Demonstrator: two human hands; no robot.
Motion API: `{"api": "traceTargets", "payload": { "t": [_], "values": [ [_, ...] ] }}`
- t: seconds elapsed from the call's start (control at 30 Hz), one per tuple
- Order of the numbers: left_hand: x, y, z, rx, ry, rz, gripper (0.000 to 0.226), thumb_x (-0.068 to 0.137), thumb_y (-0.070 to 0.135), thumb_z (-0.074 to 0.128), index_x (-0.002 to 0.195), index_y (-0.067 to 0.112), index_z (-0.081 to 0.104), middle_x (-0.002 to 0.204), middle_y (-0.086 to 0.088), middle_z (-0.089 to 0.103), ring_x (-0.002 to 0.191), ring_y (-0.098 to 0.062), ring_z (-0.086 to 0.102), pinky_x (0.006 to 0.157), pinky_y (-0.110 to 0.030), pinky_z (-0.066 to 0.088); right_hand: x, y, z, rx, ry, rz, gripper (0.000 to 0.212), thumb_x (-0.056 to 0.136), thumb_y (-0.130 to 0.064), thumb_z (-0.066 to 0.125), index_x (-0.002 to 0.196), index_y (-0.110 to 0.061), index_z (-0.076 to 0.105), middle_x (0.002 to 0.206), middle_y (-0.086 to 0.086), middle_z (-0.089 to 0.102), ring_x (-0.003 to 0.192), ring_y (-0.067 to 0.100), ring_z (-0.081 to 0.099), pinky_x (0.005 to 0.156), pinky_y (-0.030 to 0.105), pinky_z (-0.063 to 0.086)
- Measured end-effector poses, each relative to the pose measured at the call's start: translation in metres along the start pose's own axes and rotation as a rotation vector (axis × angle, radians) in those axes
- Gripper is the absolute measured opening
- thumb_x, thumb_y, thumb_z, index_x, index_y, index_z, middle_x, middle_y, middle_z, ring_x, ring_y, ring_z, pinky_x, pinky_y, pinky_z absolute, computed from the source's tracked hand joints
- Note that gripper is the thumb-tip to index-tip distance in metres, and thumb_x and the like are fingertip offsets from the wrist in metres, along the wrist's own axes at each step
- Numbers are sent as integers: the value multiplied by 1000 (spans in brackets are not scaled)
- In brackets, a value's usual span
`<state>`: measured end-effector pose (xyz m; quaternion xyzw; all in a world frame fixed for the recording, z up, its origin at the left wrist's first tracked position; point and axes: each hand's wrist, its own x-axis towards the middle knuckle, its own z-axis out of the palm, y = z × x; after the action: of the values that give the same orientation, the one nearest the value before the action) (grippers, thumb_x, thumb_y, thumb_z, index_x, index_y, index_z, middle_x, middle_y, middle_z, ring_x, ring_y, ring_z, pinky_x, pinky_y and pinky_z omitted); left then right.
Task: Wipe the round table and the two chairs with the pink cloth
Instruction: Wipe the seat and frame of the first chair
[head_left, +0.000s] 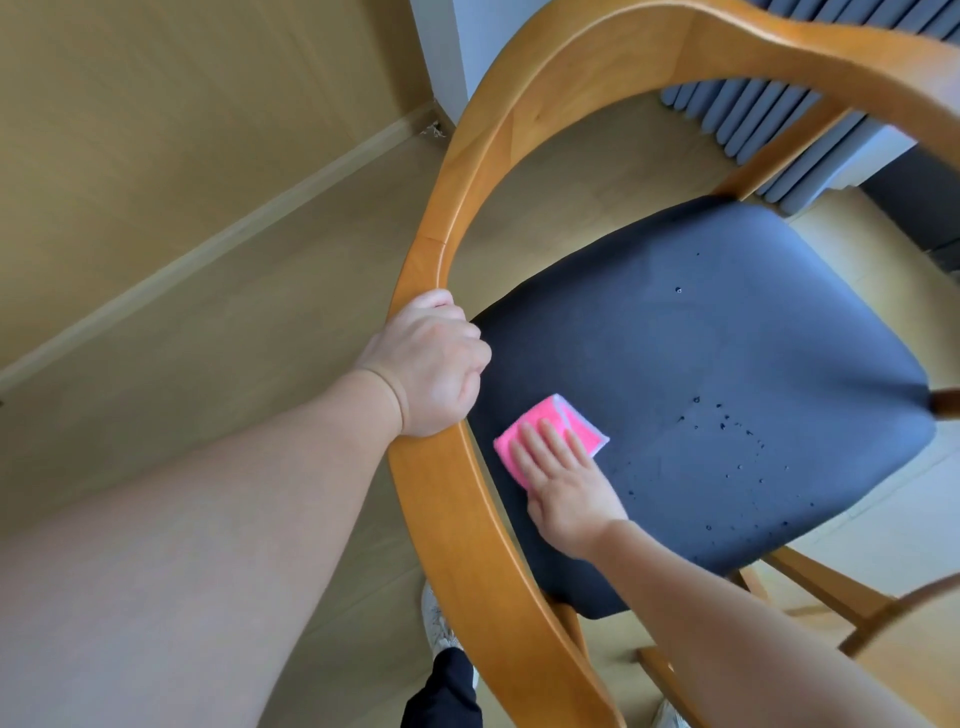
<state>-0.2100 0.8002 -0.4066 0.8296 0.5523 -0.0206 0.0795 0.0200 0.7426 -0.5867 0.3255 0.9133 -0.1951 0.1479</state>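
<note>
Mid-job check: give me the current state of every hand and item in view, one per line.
left hand: gripping the chair's curved wooden rail.
right hand: flat, fingers straight, pressing on the pink cloth.
pink cloth: folded, lying on the seat near its left edge.
chair seat: dark, droplets scattered on its right part.

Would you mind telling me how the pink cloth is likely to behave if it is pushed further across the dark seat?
The pink cloth looks thin and folded, so it is probably floppy and may bunch unless pressed flat, as the right hand does now. Droplets on the seat suggest it would soak them up and drag slightly. It seems light.
</note>
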Motion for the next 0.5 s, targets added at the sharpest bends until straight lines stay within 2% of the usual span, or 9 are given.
{"api": "traceTargets", "payload": {
  "t": [0.07, 0.17, 0.37, 0.43, 0.5],
  "values": [
    [0, 0, 0, 8, 1, -7, 23, 77, 13, 41, 56, 15, 50, 55, -1, 50, 59, -25, 46, 86, -37, 40, -9, -11, 8, -45, -34, -61, 62, 99, -36, 20, 153, -26, -8, 157, 0, -17, 143, 28, -24, 112, 46, -19],
    [0, 0, 0, 28, -19, -14, 26, 78, 15, 38, 58, 14, 54, 57, -1, 52, 61, -25, 47, 89, -34, 37, -24, -5, 11, -75, -55, -143, 60, 100, -37, 21, 153, -27, -5, 157, 0, -13, 144, 28, -18, 112, 49, -17],
    [1, 4, -3, 63, -84, -2, 28, 80, 17, 32, 62, 15, 54, 61, -1, 51, 66, -25, 47, 93, -34, 33, -47, 25, 10, -70, -27, -156, 59, 99, -41, 19, 152, -27, -2, 158, -1, -4, 147, 26, -7, 115, 49, -8],
    [2, 6, -4, 66, -107, 13, 28, 80, 17, 31, 62, 16, 51, 61, -1, 51, 66, -25, 46, 92, -34, 33, -46, 37, 2, -67, -11, -115, 60, 96, -38, 25, 153, -23, 9, 158, 2, 6, 147, 27, 2, 117, 48, -2],
    [2, 6, -3, 85, -116, 20, 28, 81, 18, 31, 62, 15, 52, 63, 0, 52, 67, -24, 47, 91, -33, 32, -48, 61, -7, -28, 48, 24, 64, 90, -31, 39, 150, -15, 27, 156, 9, 22, 145, 31, 15, 118, 46, 6]
  ]
}}
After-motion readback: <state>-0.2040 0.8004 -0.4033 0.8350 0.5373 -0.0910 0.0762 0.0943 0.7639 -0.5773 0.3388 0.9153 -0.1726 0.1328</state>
